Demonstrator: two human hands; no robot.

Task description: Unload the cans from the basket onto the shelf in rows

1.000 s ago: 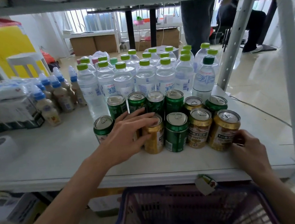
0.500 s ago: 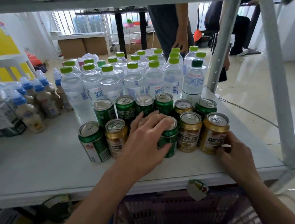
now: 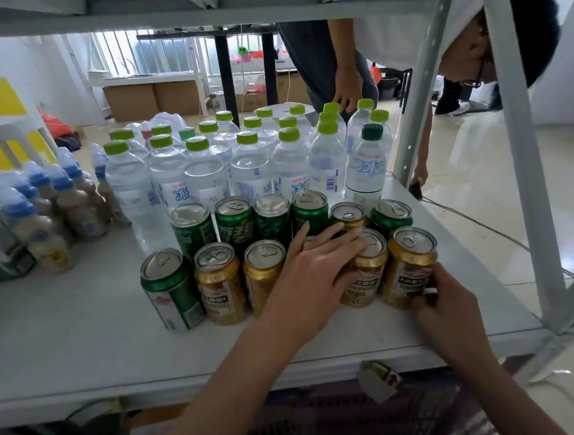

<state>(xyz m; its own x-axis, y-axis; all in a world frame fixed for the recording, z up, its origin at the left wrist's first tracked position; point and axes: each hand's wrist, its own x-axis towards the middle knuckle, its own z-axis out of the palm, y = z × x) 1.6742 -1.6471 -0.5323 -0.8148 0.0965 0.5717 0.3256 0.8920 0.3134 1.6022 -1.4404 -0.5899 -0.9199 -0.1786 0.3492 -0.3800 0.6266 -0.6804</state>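
Two rows of cans stand on the white shelf (image 3: 82, 336). The front row runs from a green can (image 3: 171, 288) through two gold cans (image 3: 220, 284) to the rightmost gold can (image 3: 409, 266). My left hand (image 3: 317, 273) lies over a mostly hidden can in that row. Its fingers are stretched out and reach the top of the neighbouring gold can (image 3: 369, 276). My right hand (image 3: 436, 298) holds the lower right side of the rightmost gold can with curled fingers. The back row (image 3: 234, 218) is mostly green. Below the shelf edge is the purple basket (image 3: 363, 417); I cannot make out what is in it.
Water bottles (image 3: 250, 165) with green caps stand close behind the cans. Blue-capped brown bottles (image 3: 72, 206) and a wrapped pack fill the shelf's left. A grey shelf post (image 3: 522, 164) rises at the right. A person (image 3: 347, 85) bends down behind the shelf.
My left hand has moved right along the front row, from the second can to the fourth. My right hand has stayed on the rightmost gold can. The view has come closer.
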